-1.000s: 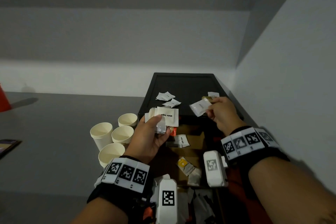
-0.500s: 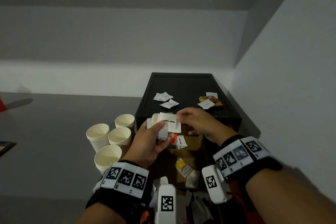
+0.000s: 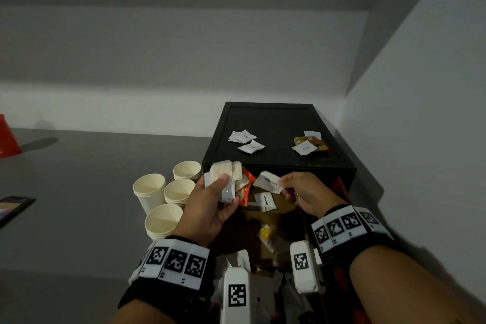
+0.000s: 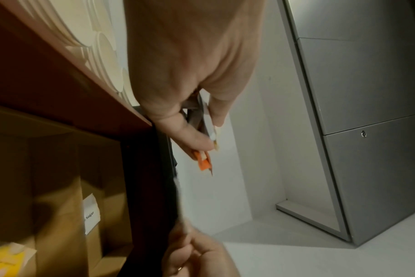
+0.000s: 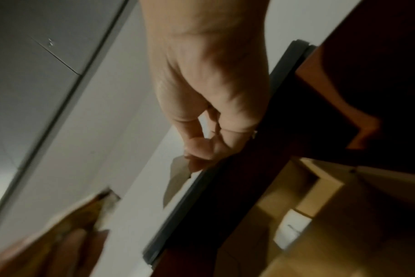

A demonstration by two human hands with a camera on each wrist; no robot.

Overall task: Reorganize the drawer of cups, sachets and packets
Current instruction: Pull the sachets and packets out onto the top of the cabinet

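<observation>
Both wrists: black bands carrying white square-code tags; white camera pod with code marker under each. Right hand: possibly a ring, blurred.

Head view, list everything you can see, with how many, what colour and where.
Cup stacks: four, cream, on the counter left of the black box.
Black box: one, sachets on its top.
White sachets: three, box top, left.
Mixed packets: white, orange-brown, box top, right.
Drawer: open, brown dividers, packets inside.
Phone: dark, far left.
Red object: left edge.
Left hand: holds a sachet bundle.
Right hand: pinches one white sachet.
</observation>
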